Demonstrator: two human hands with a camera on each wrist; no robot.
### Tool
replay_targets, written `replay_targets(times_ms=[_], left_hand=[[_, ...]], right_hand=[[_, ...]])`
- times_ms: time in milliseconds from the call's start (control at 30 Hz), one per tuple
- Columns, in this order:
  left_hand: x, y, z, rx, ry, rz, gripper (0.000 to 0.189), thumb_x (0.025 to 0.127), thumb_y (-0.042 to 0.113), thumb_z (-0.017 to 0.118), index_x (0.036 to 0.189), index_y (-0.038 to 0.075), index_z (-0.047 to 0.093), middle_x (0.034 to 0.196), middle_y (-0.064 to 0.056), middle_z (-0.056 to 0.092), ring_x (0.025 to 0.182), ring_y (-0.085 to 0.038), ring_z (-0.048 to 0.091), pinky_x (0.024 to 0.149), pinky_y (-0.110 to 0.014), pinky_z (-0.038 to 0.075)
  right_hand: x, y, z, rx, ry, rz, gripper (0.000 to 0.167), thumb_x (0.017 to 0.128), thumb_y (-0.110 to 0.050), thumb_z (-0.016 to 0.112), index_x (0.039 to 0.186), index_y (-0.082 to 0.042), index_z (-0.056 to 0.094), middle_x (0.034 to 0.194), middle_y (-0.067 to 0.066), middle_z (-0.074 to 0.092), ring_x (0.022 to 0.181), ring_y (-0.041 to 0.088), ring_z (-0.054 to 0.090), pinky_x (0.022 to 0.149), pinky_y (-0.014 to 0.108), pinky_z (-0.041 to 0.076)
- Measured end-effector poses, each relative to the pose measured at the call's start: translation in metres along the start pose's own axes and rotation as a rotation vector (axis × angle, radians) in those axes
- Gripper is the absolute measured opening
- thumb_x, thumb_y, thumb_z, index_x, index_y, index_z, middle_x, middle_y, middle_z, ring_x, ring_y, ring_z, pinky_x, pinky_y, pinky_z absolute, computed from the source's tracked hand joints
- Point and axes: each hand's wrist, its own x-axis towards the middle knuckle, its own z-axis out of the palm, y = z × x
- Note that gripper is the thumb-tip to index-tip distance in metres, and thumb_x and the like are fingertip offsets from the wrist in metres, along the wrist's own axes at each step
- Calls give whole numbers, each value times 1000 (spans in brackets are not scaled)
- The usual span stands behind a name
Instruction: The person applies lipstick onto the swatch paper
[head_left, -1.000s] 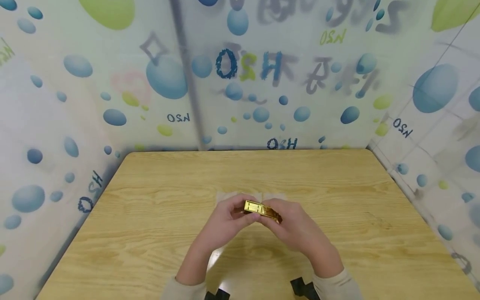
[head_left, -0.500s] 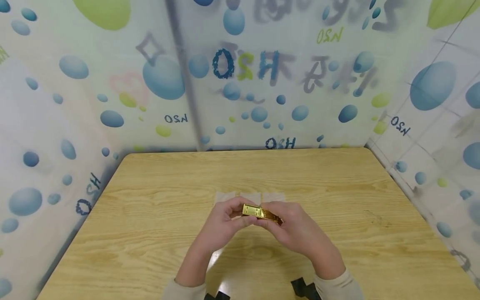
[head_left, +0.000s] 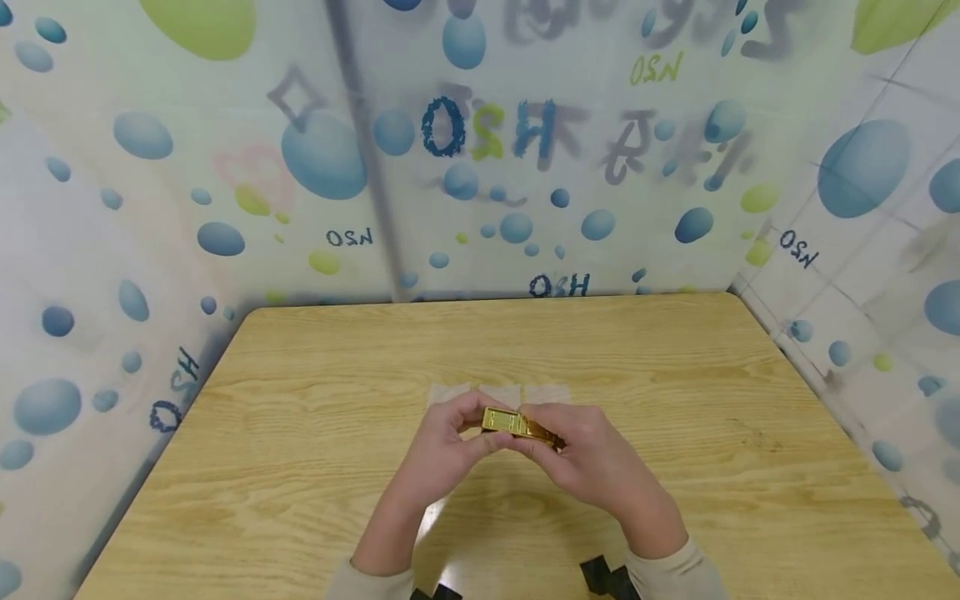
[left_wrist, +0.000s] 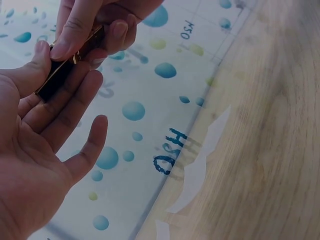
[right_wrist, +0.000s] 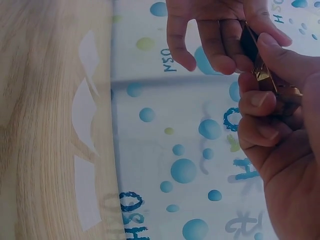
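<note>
Both hands hold a small shiny gold object (head_left: 501,421) above the middle of the table. Its left end is a rectangular block, and a narrower, jointed-looking part runs into the right hand. My left hand (head_left: 438,454) pinches the block between thumb and fingers. My right hand (head_left: 596,462) grips the other end, with the thumb on the near side. In the left wrist view the object's dark flat face (left_wrist: 54,82) shows, edged in gold. The right wrist view shows a gold section (right_wrist: 265,79) between the hands; the right fingers hide the rest. Its exact kind is unclear.
Several pale strips (head_left: 547,393) lie in a row on the wooden table (head_left: 300,375) beyond the hands. A curtain (head_left: 517,267) printed with blue and green drops hangs behind the table's far edge. Black wrist mounts (head_left: 596,575) sit at the cuffs.
Over the last second the gold block has tilted slightly and shifted a little left and down in the head view. Both hands keep their hold. The head view has shifted slightly.
</note>
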Motion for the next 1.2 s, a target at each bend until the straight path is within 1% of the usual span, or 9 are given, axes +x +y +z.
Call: replay_targets(times_ms=[133, 433, 533, 633, 733, 833, 1033, 1100, 1200], left_hand=[[-1, -2, -1, 1, -14, 8, 22, 94, 15, 79, 115, 9, 75, 110, -12, 82, 107, -11, 75, 99, -39, 58], [-3, -1, -3, 7, -34, 25, 23, 95, 19, 78, 116, 10, 75, 109, -11, 82, 109, -14, 74, 99, -43, 57], [-3, -1, -2, 0, -39, 21, 23, 95, 18, 78, 116, 10, 76, 110, -11, 82, 109, -15, 74, 98, -41, 58], [-3, -2, -2, 1, -46, 11, 23, 95, 17, 79, 116, 10, 76, 109, -12, 82, 108, -16, 74, 94, -36, 58], [-3, -2, -3, 7, -55, 0, 23, 95, 17, 79, 117, 10, 76, 108, -12, 82, 106, -16, 73, 92, -35, 58], [-2, -1, -2, 22, -48, 3, 22, 95, 17, 80, 116, 11, 76, 108, -10, 82, 105, -14, 73, 93, -36, 56], [-2, 0, 0, 65, -3, 53, 22, 93, 16, 81, 114, 11, 76, 106, -8, 83, 101, -9, 76, 96, -35, 55], [-3, 1, 0, 72, 3, 50, 23, 93, 16, 81, 115, 11, 76, 105, -8, 83, 100, -9, 75, 96, -35, 55], [-3, 1, -1, 63, -8, 23, 23, 93, 15, 82, 115, 13, 76, 105, -7, 83, 103, -10, 74, 95, -35, 55]], right_hand=[[1, -1, 0, 2, -7, -21, 12, 94, -6, 80, 102, -12, 74, 78, -5, 67, 64, -4, 45, 56, 7, 42], [0, -1, -2, 17, -36, 17, 11, 95, -9, 80, 103, -14, 74, 77, -6, 66, 63, -6, 44, 55, 7, 41], [0, -1, -3, 27, -37, 13, 12, 95, -9, 80, 104, -14, 75, 76, -6, 65, 63, -5, 44, 55, 7, 41], [-1, -1, -3, 35, -39, 2, 14, 94, -7, 80, 103, -15, 74, 75, -6, 64, 64, -5, 44, 56, 7, 41], [-1, -1, -3, 46, -42, -8, 15, 93, -6, 81, 104, -15, 74, 77, -6, 66, 64, -5, 45, 57, 7, 42], [-1, 0, -3, 49, -31, -24, 16, 93, -5, 81, 103, -14, 74, 76, -6, 66, 64, -5, 45, 57, 7, 43], [0, 1, 0, 8, -2, -50, 13, 94, -5, 80, 101, -13, 72, 73, -6, 60, 63, -4, 42, 57, 7, 40], [0, 1, 1, 9, -7, -38, 11, 94, -6, 80, 100, -12, 72, 72, -6, 59, 63, -4, 41, 56, 7, 40], [0, 1, 0, 20, -18, -25, 10, 95, -7, 79, 101, -13, 73, 72, -6, 61, 62, -5, 41, 56, 7, 40]])
